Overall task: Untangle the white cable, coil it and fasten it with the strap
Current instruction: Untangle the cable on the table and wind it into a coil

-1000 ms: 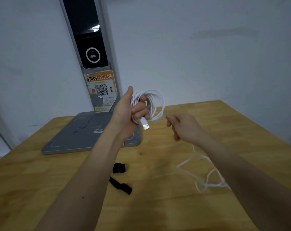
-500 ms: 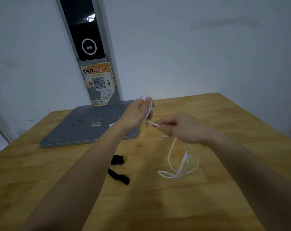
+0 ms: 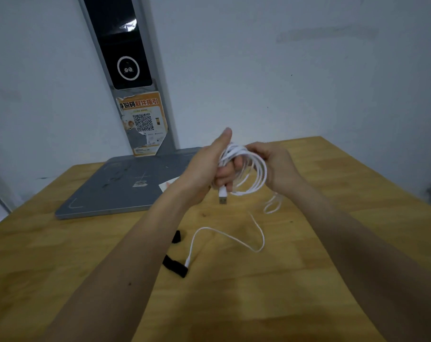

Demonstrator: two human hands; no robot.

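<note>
Wooden table [image 3: 333, 218], left hand [image 3: 209, 166] gripping cable coil [image 3: 249, 169], right hand [image 3: 273, 164] pinching it, strap [image 3: 175, 265] half-hidden

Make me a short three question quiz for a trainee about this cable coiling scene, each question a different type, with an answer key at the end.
1. True or false: the black strap is already wrapped around the white cable.
2. Multiple choice: which hand has the coil looped around it? A) left hand B) right hand C) neither.
3. Short answer: where does the cable's loose end lie?

Key
1. False: the strap lies on the wooden table, below the left forearm.
2. A: the coil sits in the left hand, USB plug hanging below it; the right hand holds the loops from the other side.
3. On the table, its small connector right beside the strap.
</note>
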